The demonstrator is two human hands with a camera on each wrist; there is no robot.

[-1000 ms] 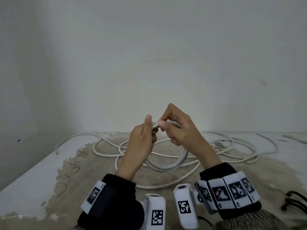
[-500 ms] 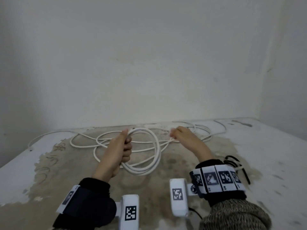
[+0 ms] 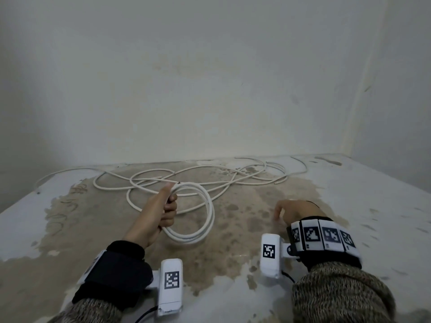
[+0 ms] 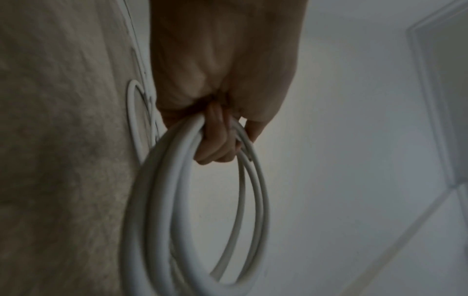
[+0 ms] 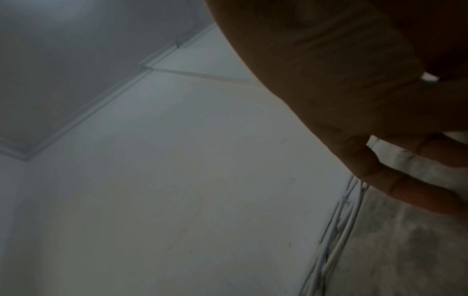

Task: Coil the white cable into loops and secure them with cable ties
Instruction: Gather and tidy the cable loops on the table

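Observation:
My left hand (image 3: 166,207) grips a coil of several loops of white cable (image 3: 210,220) and holds it upright just above the table. In the left wrist view the fingers (image 4: 215,144) curl round the top of the coil (image 4: 157,200). The rest of the cable (image 3: 233,180) lies loose across the back of the table. My right hand (image 3: 292,210) is low over the table at the right, apart from the cable, with its fingers (image 5: 405,190) stretched out and nothing plainly in them. A thin black strand (image 3: 312,202) shows just behind this hand; the rest of it is hidden.
The table (image 3: 245,241) is white with a large worn brown patch. A plain wall stands right behind it and another on the right. Loose cable strands (image 5: 336,220) run along the table's far edge.
My right hand has let go of the cable and dropped to the table at the right, over where black ties lay. The left hand keeps the coil, lower now.

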